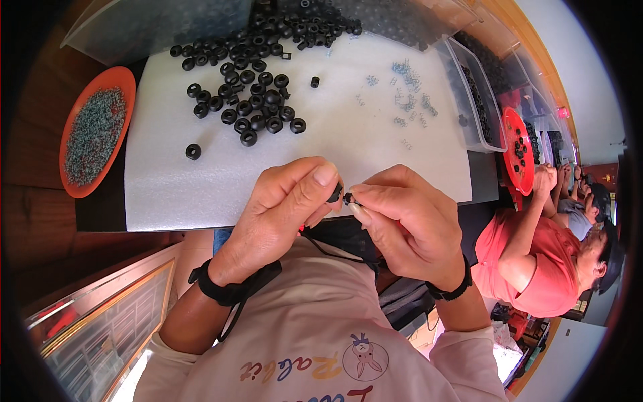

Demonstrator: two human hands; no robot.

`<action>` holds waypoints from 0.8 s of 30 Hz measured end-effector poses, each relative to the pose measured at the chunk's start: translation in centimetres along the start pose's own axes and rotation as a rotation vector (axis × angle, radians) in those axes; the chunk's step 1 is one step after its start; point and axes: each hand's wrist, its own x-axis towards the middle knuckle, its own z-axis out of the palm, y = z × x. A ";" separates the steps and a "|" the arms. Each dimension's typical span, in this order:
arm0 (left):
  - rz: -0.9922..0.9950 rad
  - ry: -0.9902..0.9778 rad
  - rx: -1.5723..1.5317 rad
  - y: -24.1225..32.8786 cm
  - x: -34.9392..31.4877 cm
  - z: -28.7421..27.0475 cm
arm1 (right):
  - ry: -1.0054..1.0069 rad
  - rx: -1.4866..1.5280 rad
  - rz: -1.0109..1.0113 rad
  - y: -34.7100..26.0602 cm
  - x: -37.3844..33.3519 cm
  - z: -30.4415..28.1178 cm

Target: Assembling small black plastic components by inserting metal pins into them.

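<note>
Left hand (288,201) pinching rounded black part (334,195), right hand (412,224) gripping smaller black piece (348,199), both over near edge of tabletop (100,220); can't tell if parts touch. Looks like joining step; next move probably calls for lining up squarely, then light push

- Larger piece (335,194): black, with a rounded edge showing; gripped in the fingers of the left hand (284,201), which cover most of it. It sits near the middle of the frame, tilted, its visible side toward the right.
- Smaller piece (348,198): black, pinched between thumb and fingertips of the right hand (412,221), just right of the larger piece and facing it. Its full shape is hidden; whether the two touch cannot be told.
</note>
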 end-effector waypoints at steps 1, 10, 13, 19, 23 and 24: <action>0.003 -0.001 0.003 -0.1 0.0 0.0 | 0.004 0.009 -0.002 0.0 0.0 0.0; 0.016 -0.003 -0.010 0.0 -0.1 0.1 | 0.072 0.144 0.133 -0.2 -0.5 0.5; 0.020 -0.008 -0.015 0.1 -0.1 0.1 | 0.063 0.163 0.160 -0.3 -0.6 0.4; 0.027 -0.019 0.007 0.2 -0.3 0.1 | 0.018 0.170 0.161 -0.3 -0.4 0.4; 0.047 -0.036 0.039 0.4 -0.2 0.2 | 0.016 0.057 0.102 -0.3 -0.6 0.3; 0.047 -0.036 0.039 0.4 -0.2 0.2 | 0.015 0.057 0.102 -0.2 -0.5 0.3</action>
